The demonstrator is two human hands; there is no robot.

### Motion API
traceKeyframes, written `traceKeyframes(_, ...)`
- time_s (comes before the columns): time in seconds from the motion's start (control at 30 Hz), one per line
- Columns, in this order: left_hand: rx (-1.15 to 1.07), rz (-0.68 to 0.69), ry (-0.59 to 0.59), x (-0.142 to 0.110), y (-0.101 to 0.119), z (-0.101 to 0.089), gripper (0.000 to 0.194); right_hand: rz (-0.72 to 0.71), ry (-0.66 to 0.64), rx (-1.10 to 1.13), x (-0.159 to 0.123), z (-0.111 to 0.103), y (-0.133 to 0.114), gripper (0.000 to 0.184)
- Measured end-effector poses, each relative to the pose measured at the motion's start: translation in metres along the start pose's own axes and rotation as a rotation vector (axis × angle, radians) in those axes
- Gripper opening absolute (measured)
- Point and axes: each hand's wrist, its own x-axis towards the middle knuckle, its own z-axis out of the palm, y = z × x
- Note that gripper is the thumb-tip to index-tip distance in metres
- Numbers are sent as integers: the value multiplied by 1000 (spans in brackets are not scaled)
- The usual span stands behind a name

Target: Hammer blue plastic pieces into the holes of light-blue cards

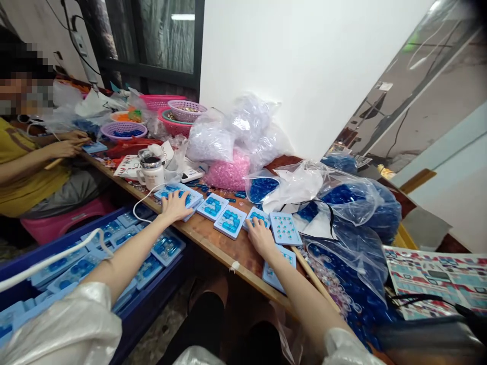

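Observation:
My left hand (175, 207) lies with fingers spread over a light-blue tray (162, 191) holding shiny blue pieces, at the table's front edge. My right hand (259, 234) rests its fingertips, slightly apart, on the blue pieces of another light-blue tray (257, 213). Whether it grips anything there is hard to make out. Between my hands lie two similar trays with blue pieces, one tray (213, 207) farther back and one tray (230, 222) nearer. Right of my right hand is a tray (285, 228) with small dots in rows. Another tray (279, 266) lies partly beneath my right forearm.
A dark-blue crate (152, 286) with several filled trays stands below left. Behind the trays are a white mug (153, 175), a pink bag (228, 171) and clear bags (211, 137). Bags of blue pieces (346, 197) lie right. A co-worker (34, 167) sits at left.

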Motion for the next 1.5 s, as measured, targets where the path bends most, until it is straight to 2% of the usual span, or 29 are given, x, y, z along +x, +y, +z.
traceKeyframes(0.1,-44,-41,-38,4,-5,3,78,16,3,-22,1,1,5,39)
traceKeyframes(0.17,-36,21,-52,4,-4,8,83,39,-3,-20,3,5,10,39)
traceKeyframes(0.23,-15,80,-38,4,-1,12,83,68,-39,5,6,10,14,50)
traceKeyframes(0.3,1,94,10,3,4,14,78,95,-86,44,10,13,15,58)
traceKeyframes(0.37,14,148,117,-2,13,14,70,89,-91,92,14,13,15,54)
traceKeyframes(0.47,-10,418,267,-16,32,16,52,34,-45,156,18,8,14,39)
traceKeyframes(0.53,-63,599,279,-27,45,20,46,17,-22,180,18,6,17,33)
traceKeyframes(0.6,-126,674,256,-37,55,27,44,25,3,194,15,4,22,31)
traceKeyframes(0.7,-235,623,239,-45,59,40,43,60,177,365,11,2,28,31)
traceKeyframes(0.8,-325,605,202,-49,58,50,44,40,368,618,10,-2,18,33)
traceKeyframes(0.87,-354,620,173,-51,58,53,48,-45,342,667,12,-3,0,36)
traceKeyframes(0.93,-370,596,156,-54,59,55,54,-138,258,652,14,-1,-24,42)
traceKeyframes(0.97,-376,575,142,-55,60,56,59,-113,260,636,15,2,-37,44)
traceKeyframes(1.03,-380,554,88,-55,61,57,66,30,310,619,14,9,-58,48)
traceKeyframes(1.1,-384,558,31,-51,62,59,65,107,320,609,12,16,-71,56)
traceKeyframes(1.23,-437,559,-42,-22,68,65,61,52,263,559,21,22,-69,62)
traceKeyframes(1.33,-483,535,-85,5,76,67,62,90,192,530,41,17,-58,65)
traceKeyframes(1.4,-523,495,-41,16,81,68,61,148,110,524,57,14,-55,70)
traceKeyframes(1.5,-551,477,91,16,85,71,64,236,45,500,77,10,-58,77)
